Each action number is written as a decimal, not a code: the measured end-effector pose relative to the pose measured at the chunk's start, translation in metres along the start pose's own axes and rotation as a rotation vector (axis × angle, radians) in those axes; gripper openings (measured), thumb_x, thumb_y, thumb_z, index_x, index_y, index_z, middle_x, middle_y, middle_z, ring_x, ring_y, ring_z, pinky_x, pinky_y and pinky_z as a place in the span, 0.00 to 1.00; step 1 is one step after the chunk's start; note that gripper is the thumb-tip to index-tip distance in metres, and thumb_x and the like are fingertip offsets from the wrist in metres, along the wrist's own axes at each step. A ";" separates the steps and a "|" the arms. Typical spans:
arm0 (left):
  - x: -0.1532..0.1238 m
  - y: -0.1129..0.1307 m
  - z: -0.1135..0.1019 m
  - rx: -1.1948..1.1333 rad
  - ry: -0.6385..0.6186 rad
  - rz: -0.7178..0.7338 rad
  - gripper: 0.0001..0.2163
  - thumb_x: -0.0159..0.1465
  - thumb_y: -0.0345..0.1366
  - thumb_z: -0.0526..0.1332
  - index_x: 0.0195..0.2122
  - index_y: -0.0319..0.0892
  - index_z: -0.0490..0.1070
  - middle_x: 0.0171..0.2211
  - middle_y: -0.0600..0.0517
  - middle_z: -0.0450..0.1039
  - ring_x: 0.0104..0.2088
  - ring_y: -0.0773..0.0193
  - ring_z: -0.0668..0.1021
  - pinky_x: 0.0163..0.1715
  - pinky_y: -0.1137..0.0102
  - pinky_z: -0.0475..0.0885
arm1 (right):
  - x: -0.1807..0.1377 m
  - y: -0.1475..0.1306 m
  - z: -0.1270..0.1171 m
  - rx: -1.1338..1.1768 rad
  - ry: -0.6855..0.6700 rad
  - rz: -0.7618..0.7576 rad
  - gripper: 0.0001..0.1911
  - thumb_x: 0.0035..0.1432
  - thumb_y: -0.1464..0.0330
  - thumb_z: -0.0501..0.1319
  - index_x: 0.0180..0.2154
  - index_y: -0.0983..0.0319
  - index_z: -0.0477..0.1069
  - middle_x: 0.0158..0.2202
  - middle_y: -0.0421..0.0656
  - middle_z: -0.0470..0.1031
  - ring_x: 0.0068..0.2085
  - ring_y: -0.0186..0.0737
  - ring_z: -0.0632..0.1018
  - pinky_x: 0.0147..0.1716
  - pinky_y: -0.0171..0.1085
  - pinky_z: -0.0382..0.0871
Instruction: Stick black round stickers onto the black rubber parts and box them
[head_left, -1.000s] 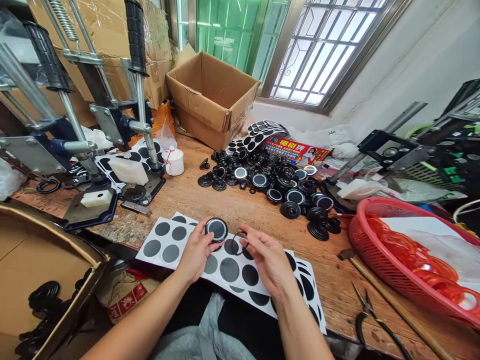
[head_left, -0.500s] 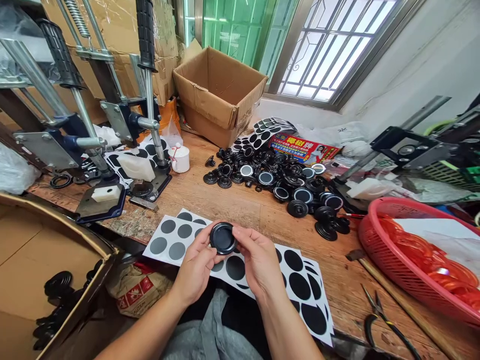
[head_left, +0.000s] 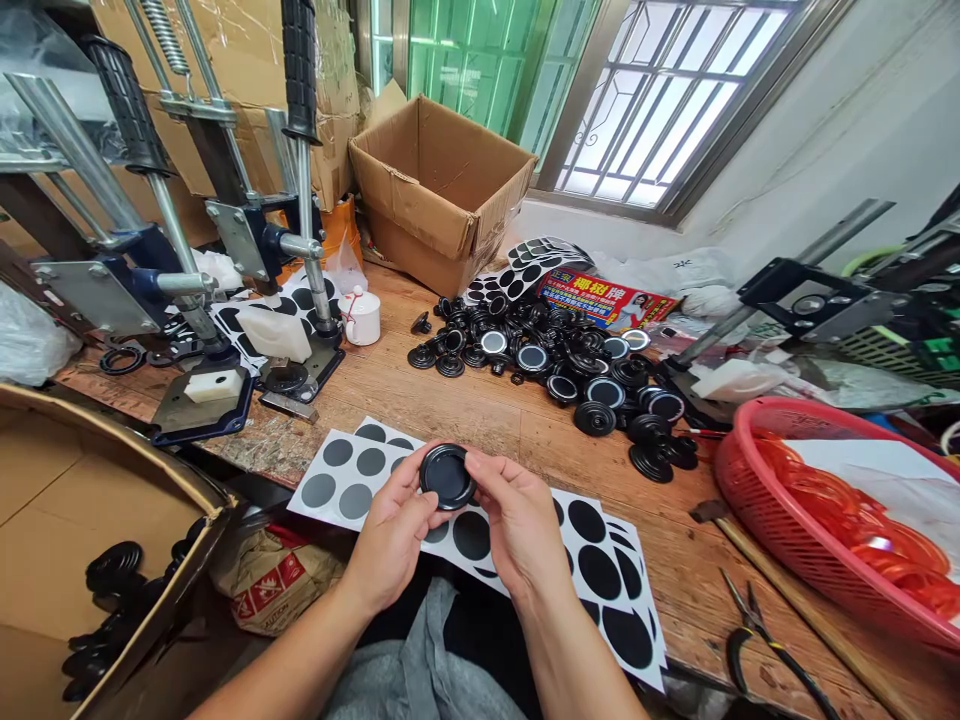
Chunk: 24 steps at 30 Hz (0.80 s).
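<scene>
On a scuffed wooden bench [head_left: 375,395] before a barred window [head_left: 667,110], left hand [head_left: 391,540] and right hand [head_left: 526,528] grasp a black disc [head_left: 448,478].

I work at a scuffed wooden table [head_left: 375,395] in what looks like a small workshop, marked by hand-lever presses [head_left: 241,238], pliers [head_left: 756,626], heaped black round parts [head_left: 596,418] and a red basket [head_left: 765,510] of orange rings [head_left: 862,530], with a barred window [head_left: 667,100] behind.
</scene>
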<state>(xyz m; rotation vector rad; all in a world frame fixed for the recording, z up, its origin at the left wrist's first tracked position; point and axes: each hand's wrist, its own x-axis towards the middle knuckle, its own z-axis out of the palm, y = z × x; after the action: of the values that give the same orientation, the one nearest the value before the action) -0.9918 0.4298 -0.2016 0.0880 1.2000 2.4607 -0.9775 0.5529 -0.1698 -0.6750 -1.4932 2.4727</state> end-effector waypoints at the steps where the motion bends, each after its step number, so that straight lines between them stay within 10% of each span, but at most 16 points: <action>1: 0.000 0.000 0.000 0.007 0.002 0.001 0.20 0.59 0.31 0.62 0.54 0.49 0.70 0.58 0.48 0.68 0.54 0.52 0.73 0.46 0.63 0.75 | 0.000 0.000 0.000 -0.001 0.000 -0.003 0.08 0.42 0.65 0.73 0.25 0.62 0.78 0.38 0.47 0.81 0.39 0.42 0.77 0.41 0.39 0.68; 24: 0.001 0.004 0.000 0.005 0.016 -0.009 0.20 0.60 0.33 0.63 0.54 0.48 0.70 0.56 0.47 0.71 0.54 0.51 0.74 0.46 0.61 0.75 | 0.002 0.007 -0.010 -0.291 -0.007 -0.259 0.11 0.55 0.59 0.65 0.30 0.59 0.80 0.44 0.45 0.80 0.49 0.45 0.76 0.52 0.42 0.64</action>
<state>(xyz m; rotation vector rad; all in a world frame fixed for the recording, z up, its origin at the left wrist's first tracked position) -0.9938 0.4280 -0.1988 0.0639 1.2110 2.4550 -0.9744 0.5587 -0.1802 -0.4788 -1.8351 2.0923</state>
